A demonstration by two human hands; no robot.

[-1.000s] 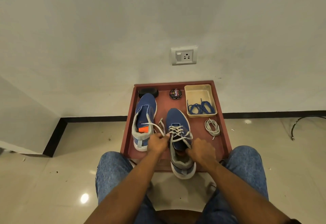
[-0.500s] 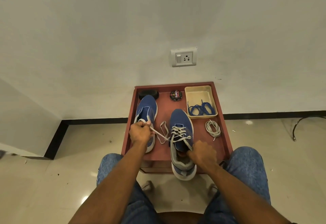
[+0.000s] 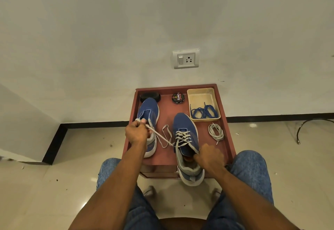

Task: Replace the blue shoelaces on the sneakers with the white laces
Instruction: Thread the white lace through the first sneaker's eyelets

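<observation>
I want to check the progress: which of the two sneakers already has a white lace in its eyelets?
The sneaker on the right, whose collar the right hand holds. White lace crosses its eyelets; the left sneaker shows none threaded.

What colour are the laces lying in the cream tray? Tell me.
Blue laces, clearest in the head view.

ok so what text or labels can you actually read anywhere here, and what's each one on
"Cherry": on the lid of the round black polish tin at the far end of the red tray.
Smaller print on that same lid: too small to read.
Wall socket plate: no lettering shows.
Sneakers: no brand mark can be read.
</observation>
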